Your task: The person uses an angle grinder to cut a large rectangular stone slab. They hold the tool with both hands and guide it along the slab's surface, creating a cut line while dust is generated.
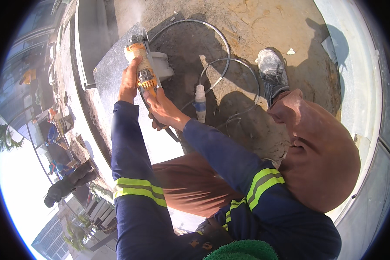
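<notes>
A dusty yellow angle grinder (144,69) lies between my two hands, its disc end at the edge of a grey slab (108,71). Pale dust rises beyond that end. My left hand (129,82) is wrapped round the grinder's body from the left side. Further back, my right hand (165,108) grips the rear handle, with its thumb along the yellow housing. Part of the disc is hidden behind the tool. A pale block-like piece (161,65) sits beside the slab, just right of the grinder.
A grey cable (225,39) loops over the dusty ground, near a white and blue plug connector (200,104). My dusty shoe (271,65) stands to the right. Left of the slab is a pale framed panel (89,39). Several other people, one in dark clothes (69,184), are farther off left.
</notes>
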Tool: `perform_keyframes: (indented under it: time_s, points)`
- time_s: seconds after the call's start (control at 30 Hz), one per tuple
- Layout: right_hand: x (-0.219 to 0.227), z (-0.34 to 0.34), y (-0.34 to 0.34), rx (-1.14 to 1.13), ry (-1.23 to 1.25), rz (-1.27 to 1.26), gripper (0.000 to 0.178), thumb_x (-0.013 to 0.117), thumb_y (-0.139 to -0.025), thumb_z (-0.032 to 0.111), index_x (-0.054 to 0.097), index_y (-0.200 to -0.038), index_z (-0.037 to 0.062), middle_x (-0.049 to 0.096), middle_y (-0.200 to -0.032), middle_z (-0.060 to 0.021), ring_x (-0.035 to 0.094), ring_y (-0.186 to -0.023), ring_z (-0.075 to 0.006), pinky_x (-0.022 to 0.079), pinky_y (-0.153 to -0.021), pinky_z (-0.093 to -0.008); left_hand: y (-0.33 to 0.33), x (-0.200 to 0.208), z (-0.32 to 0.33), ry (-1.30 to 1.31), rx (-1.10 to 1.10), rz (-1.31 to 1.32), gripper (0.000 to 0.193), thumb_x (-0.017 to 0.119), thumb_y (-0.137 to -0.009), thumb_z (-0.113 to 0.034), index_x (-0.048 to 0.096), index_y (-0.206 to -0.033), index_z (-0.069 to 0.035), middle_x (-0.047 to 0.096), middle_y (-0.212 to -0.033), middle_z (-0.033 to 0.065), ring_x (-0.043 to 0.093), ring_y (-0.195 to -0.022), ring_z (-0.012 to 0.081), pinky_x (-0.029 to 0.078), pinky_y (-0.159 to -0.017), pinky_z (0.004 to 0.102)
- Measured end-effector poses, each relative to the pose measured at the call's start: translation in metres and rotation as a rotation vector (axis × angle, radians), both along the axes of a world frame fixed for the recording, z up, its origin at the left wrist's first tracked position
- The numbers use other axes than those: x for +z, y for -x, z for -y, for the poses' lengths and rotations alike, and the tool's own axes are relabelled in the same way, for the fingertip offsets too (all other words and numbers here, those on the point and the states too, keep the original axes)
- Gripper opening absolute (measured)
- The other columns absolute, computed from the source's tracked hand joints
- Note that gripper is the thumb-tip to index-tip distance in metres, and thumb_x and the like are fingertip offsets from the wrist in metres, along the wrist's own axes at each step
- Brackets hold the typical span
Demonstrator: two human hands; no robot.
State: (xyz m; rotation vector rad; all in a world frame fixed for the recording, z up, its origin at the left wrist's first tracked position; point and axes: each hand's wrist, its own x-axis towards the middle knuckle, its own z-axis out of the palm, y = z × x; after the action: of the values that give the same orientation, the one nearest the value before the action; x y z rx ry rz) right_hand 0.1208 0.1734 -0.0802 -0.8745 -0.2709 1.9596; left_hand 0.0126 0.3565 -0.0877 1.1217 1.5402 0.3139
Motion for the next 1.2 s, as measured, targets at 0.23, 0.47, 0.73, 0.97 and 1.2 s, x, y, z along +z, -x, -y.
perform_keyframes:
  time_s: [0.23, 0.47, 0.73, 0.97, 1.2]
  points:
    - [-0.001, 0.0, -0.001, 0.032, -0.031, 0.031, 0.066, 0.038, -0.11, 0.058, 0.023, -0.134, -0.0019, 0.058, -0.08, -0.0106, 0.064, -0.05, -0.0183, 0.055, -0.04, -0.0341, 0.005, -0.007, -0.003, -0.039, -0.004, -0.028, 0.079, 0.072, -0.093, -0.049, 0.056, -0.138, 0.014, 0.071, -0.12, 0.0216, 0.072, -0.101, 0.028, 0.059, -0.088, 0.0391]
    - [-0.004, -0.001, 0.002, 0.026, -0.011, 0.004, 0.067, 0.038, -0.109, 0.064, 0.025, -0.138, 0.0045, 0.055, -0.087, -0.0106, 0.06, -0.05, -0.015, 0.051, -0.042, -0.0299, 0.007, -0.009, -0.006, -0.033, 0.003, -0.045, 0.078, 0.072, -0.093, -0.049, 0.057, -0.138, 0.014, 0.071, -0.122, 0.021, 0.072, -0.101, 0.0278, 0.059, -0.087, 0.0395]
    - [-0.006, 0.0, 0.002, 0.044, -0.026, 0.02, 0.065, 0.039, -0.11, 0.063, 0.026, -0.138, 0.0058, 0.056, -0.087, -0.011, 0.061, -0.052, -0.0153, 0.052, -0.043, -0.03, 0.009, -0.013, -0.006, -0.017, 0.025, 0.023, 0.074, 0.075, -0.092, -0.046, 0.058, -0.136, 0.012, 0.072, -0.117, 0.0184, 0.073, -0.096, 0.0266, 0.06, -0.084, 0.0389]
    - [-0.002, 0.001, -0.001, 0.028, -0.036, 0.022, 0.063, 0.037, -0.111, 0.056, 0.026, -0.134, -0.0007, 0.058, -0.083, -0.0102, 0.063, -0.052, -0.0165, 0.055, -0.043, -0.0323, 0.006, -0.008, -0.003, -0.01, 0.011, 0.03, 0.073, 0.075, -0.093, -0.045, 0.058, -0.135, 0.011, 0.072, -0.116, 0.018, 0.073, -0.097, 0.0265, 0.06, -0.084, 0.0395]
    - [0.001, 0.004, 0.0, 0.034, 0.0, 0.015, 0.068, 0.04, -0.108, 0.066, 0.025, -0.136, 0.006, 0.056, -0.086, -0.0102, 0.062, -0.051, -0.0157, 0.054, -0.042, -0.0311, -0.002, 0.0, 0.003, 0.019, -0.003, 0.028, 0.072, 0.074, -0.093, -0.045, 0.057, -0.137, 0.01, 0.071, -0.117, 0.0187, 0.072, -0.097, 0.0268, 0.06, -0.084, 0.0396]
